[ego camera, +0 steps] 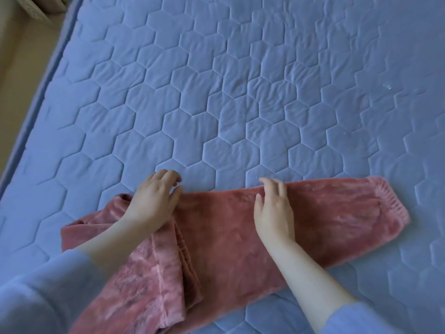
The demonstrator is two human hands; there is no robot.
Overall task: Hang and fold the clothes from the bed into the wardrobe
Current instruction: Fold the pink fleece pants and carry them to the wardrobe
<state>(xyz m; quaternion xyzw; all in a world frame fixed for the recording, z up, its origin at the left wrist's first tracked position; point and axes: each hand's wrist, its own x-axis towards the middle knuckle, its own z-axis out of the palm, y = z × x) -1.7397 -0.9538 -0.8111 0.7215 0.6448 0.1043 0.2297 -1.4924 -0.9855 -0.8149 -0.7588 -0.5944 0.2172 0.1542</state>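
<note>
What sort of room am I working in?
Probably a bedroom: a wide blue quilted mattress fills the view, a pink fleece garment lies on it, with floor at its left edge.

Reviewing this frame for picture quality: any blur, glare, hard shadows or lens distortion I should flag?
Head view: soft, dim, bluish light, no glare, no hard shadows; the wide lens slightly bows the left edge of the blue hexagon-quilted bed cover; the blue sleeve at lower left is blurred; the pink fleece garment, left hand and right hand are only slightly soft.
</note>
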